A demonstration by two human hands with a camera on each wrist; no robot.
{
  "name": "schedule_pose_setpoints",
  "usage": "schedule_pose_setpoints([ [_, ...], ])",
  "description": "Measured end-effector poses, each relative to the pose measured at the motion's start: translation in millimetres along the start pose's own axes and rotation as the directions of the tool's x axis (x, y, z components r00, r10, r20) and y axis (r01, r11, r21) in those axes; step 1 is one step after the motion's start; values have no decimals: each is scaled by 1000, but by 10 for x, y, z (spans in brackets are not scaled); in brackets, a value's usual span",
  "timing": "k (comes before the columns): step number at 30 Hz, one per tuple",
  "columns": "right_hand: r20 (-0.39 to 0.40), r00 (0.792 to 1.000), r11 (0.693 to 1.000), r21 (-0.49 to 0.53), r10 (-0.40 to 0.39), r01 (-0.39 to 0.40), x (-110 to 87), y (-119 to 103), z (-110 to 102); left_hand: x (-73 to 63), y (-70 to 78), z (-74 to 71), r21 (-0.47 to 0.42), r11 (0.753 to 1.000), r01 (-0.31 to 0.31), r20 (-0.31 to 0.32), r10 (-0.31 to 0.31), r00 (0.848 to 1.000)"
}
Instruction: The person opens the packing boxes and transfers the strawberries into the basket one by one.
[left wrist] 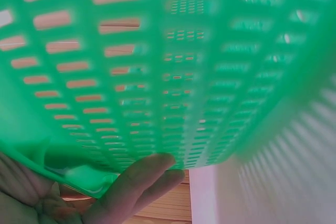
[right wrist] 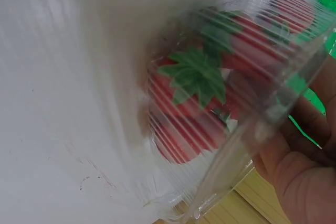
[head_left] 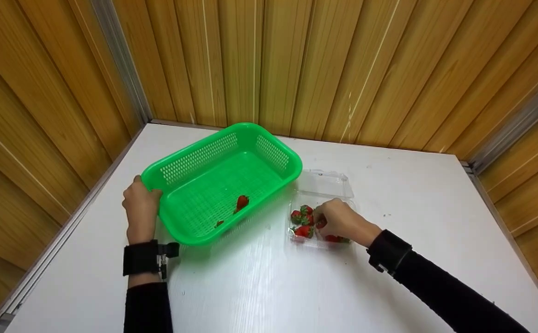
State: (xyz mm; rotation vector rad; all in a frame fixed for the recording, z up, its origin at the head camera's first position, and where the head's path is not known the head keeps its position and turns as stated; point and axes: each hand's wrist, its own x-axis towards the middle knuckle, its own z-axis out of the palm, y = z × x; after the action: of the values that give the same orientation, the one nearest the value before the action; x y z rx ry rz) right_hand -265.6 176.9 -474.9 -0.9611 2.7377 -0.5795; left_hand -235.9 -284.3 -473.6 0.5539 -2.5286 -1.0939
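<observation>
A green plastic basket (head_left: 223,175) with perforated sides stands tilted slightly toward the left on the table. My left hand (head_left: 140,210) grips its left end by the rim; in the left wrist view the fingers (left wrist: 139,184) lie against the perforated wall (left wrist: 152,77). Inside the basket a red strawberry (head_left: 242,201) lies near the front wall, with more red partly hidden beside it. To the right, a clear plastic clamshell box (head_left: 292,240) holds several strawberries (head_left: 303,231). My right hand (head_left: 340,219) reaches into it and pinches a strawberry (head_left: 321,224), mostly covered by the fingers.
The box's clear lid (head_left: 324,183) lies folded back, close to the basket's right end. Wood-patterned walls (head_left: 278,69) enclose the white table (head_left: 259,286) at the back and both sides.
</observation>
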Motion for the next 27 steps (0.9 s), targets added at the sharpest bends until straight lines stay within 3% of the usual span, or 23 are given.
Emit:
schedule_pose_setpoints([
  [4,-3,1000,1000,-6,9,-9,-2,5,-34,-12,16,1,-2,1000,1,-10,-1,1000],
  [13,47,989,985,94,139,-143,17,-4,-186,-10,-18,4,-7,1000,-10,-12,9,1000],
  [27,-6,1000,999,37,-6,6,102,-120,-432,11,-10,5,-1,1000,1,8,-1,1000],
])
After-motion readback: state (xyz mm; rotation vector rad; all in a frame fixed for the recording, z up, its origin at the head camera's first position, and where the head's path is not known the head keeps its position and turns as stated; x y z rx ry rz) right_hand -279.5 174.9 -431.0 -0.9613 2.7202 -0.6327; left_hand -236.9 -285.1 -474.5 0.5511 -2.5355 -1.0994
